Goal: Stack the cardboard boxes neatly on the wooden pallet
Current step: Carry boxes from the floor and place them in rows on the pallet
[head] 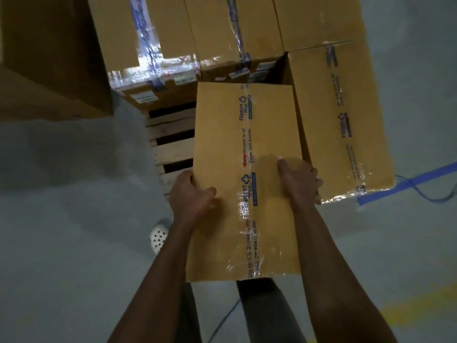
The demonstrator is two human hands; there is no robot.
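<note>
I hold a long taped cardboard box [222, 144] in front of me, its far end over the wooden pallet [170, 142]. My left hand [190, 196] grips its left edge with the thumb on top. My right hand [300, 181] grips the right edge, thumb pressed on the top face. To the right of it a similar box [346, 115] lies on the pallet. Behind it stands a row of three taped boxes [222, 33]. Bare slats of the pallet show to the left of the held box.
A large cardboard box [49, 58] stands at the upper left, off the pallet. Blue tape [420, 181] and a blue cord cross the grey floor at right. My legs and a white perforated shoe [158, 237] are below the held box.
</note>
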